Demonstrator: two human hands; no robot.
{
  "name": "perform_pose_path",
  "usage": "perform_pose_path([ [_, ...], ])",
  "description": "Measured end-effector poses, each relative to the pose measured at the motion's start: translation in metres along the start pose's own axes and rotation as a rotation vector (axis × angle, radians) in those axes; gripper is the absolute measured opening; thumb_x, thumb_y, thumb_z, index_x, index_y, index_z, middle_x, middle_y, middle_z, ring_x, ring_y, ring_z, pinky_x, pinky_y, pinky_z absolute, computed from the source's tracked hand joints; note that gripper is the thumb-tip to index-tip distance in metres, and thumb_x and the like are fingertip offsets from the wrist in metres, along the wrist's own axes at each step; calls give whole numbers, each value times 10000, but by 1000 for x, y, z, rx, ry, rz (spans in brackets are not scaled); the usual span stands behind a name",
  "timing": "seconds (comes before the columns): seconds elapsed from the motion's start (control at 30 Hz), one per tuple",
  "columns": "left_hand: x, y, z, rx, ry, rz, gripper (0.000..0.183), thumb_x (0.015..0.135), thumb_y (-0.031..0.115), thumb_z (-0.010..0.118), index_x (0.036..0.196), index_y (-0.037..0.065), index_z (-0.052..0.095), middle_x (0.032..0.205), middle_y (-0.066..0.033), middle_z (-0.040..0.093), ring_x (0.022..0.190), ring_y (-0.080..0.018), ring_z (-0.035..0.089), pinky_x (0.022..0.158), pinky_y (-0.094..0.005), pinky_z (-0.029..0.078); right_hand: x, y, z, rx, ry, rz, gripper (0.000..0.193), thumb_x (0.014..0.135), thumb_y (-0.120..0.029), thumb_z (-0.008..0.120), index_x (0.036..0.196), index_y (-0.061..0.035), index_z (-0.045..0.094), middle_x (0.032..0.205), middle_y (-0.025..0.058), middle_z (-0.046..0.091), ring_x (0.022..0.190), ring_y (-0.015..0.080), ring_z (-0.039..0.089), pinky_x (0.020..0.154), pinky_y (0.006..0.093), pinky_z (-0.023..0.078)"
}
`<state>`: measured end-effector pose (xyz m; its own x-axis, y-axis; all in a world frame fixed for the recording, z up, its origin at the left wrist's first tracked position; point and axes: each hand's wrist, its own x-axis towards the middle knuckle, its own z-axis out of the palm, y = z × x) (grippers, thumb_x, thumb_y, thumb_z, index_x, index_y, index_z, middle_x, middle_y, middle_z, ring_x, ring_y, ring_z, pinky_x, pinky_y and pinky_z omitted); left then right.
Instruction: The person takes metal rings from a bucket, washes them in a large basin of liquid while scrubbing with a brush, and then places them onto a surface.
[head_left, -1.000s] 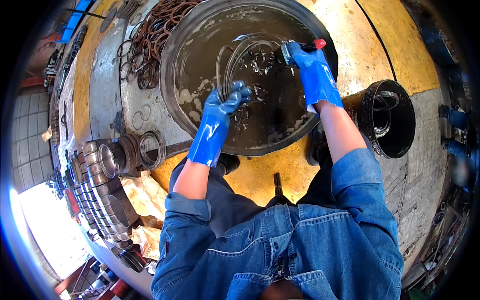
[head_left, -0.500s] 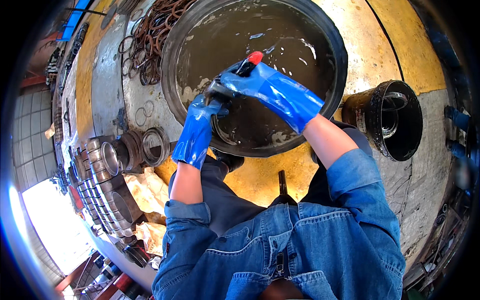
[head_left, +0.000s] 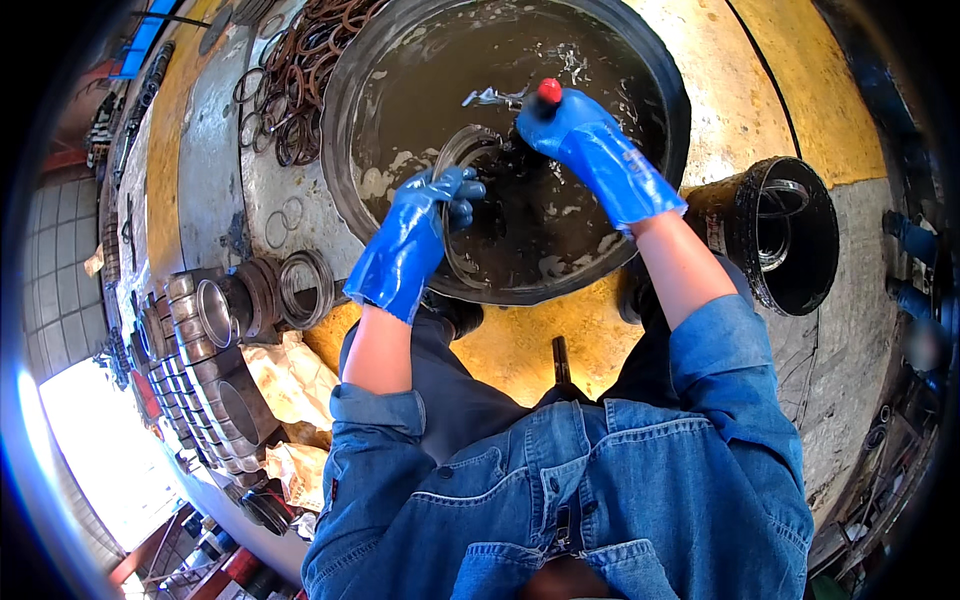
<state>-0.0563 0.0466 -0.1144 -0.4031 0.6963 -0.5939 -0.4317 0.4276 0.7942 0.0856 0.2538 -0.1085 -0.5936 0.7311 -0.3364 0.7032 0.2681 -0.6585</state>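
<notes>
Both my hands wear long blue rubber gloves over a wide black tub (head_left: pixel 338 150) of murky brown liquid. My left hand (head_left: pixel 435 205) is closed round the rim of a thin metal ring (head_left: pixel 462 150), which stands tilted over the liquid. A brush with a red handle end (head_left: pixel 549 91) is gripped in my right hand (head_left: pixel 570 125). Its dark head lies beside the ring, partly hidden by the glove and blurred against the liquid. Splashes show beyond my right hand.
Rusty rings (head_left: pixel 300 75) are heaped left of the tub. Stacked metal cylinders (head_left: pixel 215 365) and brown paper (head_left: pixel 290 375) lie lower left. At the right a black bucket (head_left: pixel 745 235) lies tipped, with shiny rings (head_left: pixel 772 240) inside.
My right hand has moved right and away from my left, taking the brush off the near part of the ring. My left hand has shifted slightly right, and more of the ring shows.
</notes>
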Motion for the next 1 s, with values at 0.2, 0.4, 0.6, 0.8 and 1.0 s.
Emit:
perform_pose_path([
  [0.2, -3, 29, 4, -100, -19, 112, 416, 1017, 266, 603, 1329, -9, 593, 974, -20, 722, 612, -49, 490, 561, -268, 426, -15, 4, -2, -102, 24, -507, 280, 886, -350, 645, 1090, -179, 732, 990, 134, 741, 918, 351, 710, 831, 437, 568],
  [0.4, -25, 38, 9, -290, -208, 207, 374, 997, 192, 630, 1301, -26, 623, 926, -87, 735, 584, -70, 491, 525, -257, 397, -12, 2, 12, -128, 291, -864, 338, 877, -253, 706, 1211, -213, 678, 1010, 106, 743, 871, 335, 713, 767, 419, 578],
  [0.6, -33, 40, 20, -232, -214, 269, 406, 1002, 182, 615, 1325, -63, 594, 893, -80, 710, 504, -66, 437, 472, -235, 349, -4, 18, 48, 38, 179, -494, 275, 878, -329, 703, 1099, -167, 731, 980, 109, 751, 877, 336, 713, 791, 407, 571],
  [0.8, -32, 35, 10, -347, -324, 285, 382, 1014, 192, 595, 1294, -68, 607, 829, -51, 655, 478, -61, 397, 455, -238, 326, -21, 12, 48, 268, -307, -148, 387, 843, -402, 721, 1039, -68, 736, 899, 171, 730, 842, 306, 703, 799, 388, 545],
  [1.0, -22, 36, 9, -220, -282, 304, 452, 1037, 250, 557, 1359, -66, 537, 774, -12, 604, 459, -46, 367, 444, -235, 307, -32, 11, 53, 660, -525, 1, 236, 883, -208, 774, 1002, -7, 743, 916, 89, 744, 783, 166, 679, 711, 303, 546],
])
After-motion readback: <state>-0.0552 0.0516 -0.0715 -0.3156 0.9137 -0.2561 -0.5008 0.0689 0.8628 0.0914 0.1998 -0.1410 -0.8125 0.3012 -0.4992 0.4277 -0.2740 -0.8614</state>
